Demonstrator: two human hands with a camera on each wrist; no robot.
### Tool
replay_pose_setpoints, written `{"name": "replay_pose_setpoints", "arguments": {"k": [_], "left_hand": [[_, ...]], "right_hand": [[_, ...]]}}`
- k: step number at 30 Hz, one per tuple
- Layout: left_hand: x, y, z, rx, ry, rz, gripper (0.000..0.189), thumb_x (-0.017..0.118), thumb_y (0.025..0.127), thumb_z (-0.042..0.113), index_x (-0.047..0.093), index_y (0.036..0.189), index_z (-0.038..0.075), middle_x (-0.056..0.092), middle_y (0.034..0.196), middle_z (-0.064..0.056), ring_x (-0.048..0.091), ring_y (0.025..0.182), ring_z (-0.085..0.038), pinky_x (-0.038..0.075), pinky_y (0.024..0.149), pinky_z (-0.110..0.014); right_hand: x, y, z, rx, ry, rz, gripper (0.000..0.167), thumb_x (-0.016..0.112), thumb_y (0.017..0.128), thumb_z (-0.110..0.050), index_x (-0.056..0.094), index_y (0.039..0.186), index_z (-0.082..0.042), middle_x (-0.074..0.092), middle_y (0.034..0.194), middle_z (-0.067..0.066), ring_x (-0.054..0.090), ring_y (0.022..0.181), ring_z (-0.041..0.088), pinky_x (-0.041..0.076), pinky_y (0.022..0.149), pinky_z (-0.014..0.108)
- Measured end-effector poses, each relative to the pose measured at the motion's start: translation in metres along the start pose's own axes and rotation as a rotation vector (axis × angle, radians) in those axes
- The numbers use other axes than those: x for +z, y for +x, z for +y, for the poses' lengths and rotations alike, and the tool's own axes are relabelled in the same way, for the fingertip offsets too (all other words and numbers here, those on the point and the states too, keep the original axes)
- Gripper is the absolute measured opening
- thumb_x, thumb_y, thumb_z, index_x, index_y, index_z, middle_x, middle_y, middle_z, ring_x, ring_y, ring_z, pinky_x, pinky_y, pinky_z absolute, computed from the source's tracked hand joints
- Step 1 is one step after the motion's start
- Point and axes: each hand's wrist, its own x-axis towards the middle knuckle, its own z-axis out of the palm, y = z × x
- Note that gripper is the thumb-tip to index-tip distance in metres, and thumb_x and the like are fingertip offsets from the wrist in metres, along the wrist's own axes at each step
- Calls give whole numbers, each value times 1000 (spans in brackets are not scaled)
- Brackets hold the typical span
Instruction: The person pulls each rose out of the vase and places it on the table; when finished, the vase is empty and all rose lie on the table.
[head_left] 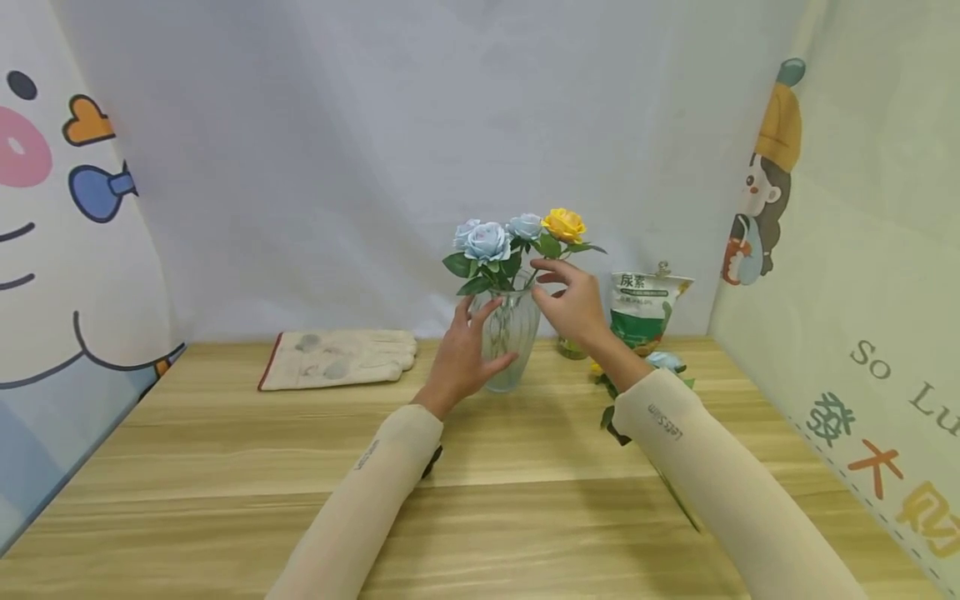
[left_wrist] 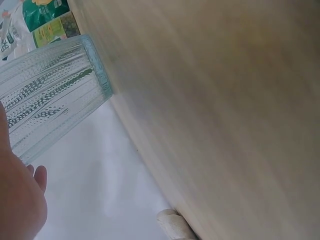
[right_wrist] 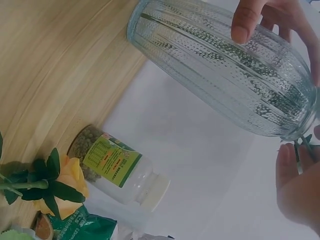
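A ribbed clear glass vase (head_left: pixel 512 346) stands upright on the table with light blue roses (head_left: pixel 487 242) in its mouth. My left hand (head_left: pixel 461 358) holds the vase's upper body, thumb in front and fingers at the side and behind. At the rim my right hand (head_left: pixel 576 304) pinches the stem of a yellow rose (head_left: pixel 564 225), its bloom above the fingers and to the right of the blue ones. The right wrist view shows that hand (right_wrist: pixel 300 197) beside the vase's mouth. How deep the yellow rose's stem reaches cannot be made out.
White work gloves (head_left: pixel 337 358) lie at the back left. Behind my right arm are a green and white bag (head_left: pixel 641 312) with a clip and a labelled bottle (right_wrist: pixel 120 162) of granules. A yellow rose (right_wrist: pixel 70 185) and a blue rose (head_left: pixel 663 360) lie on the table's right side.
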Motion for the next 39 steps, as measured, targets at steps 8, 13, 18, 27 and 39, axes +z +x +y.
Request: {"name": "replay_pose_setpoints", "arguments": {"k": [8, 13, 18, 27, 39], "left_hand": [[2, 0, 0, -14, -16, -2, 89, 84, 80, 37, 32, 150, 22, 28, 150, -29, 57, 113, -42, 52, 88, -54], [3, 0, 0, -17, -21, 6, 89, 84, 79, 37, 32, 150, 23, 28, 150, -28, 57, 113, -43, 52, 87, -54], [3, 0, 0, -34, -18, 5, 90, 84, 79, 37, 32, 150, 24, 28, 150, -28, 57, 114, -44, 52, 88, -54], [2, -1, 1, -37, -11, 2, 90, 84, 79, 38, 32, 150, 23, 28, 149, -30, 58, 113, -44, 51, 90, -54], [1, -1, 2, -15, 4, 17, 92, 85, 78, 37, 30, 150, 22, 28, 149, -32, 58, 113, -43, 51, 89, -54]], "right_hand": [[1, 0, 2, -82, 7, 121, 32, 67, 88, -1, 67, 121, 0, 68, 120, 13, 71, 93, 28, 58, 71, 38], [0, 1, -4, -133, 26, 232, 32, 71, 87, 0, 67, 118, 1, 68, 117, 13, 72, 88, 27, 54, 67, 21], [2, 4, -8, -175, 70, 309, 32, 74, 85, 4, 67, 116, 3, 68, 115, 16, 72, 86, 29, 50, 66, 13], [2, -1, -32, -253, 56, 417, 34, 71, 82, 12, 62, 115, 12, 64, 113, 25, 70, 84, 37, 53, 63, 21], [-6, 2, -51, -433, 92, 503, 36, 67, 79, 21, 59, 114, 15, 61, 113, 29, 66, 83, 40, 51, 63, 19]]}}
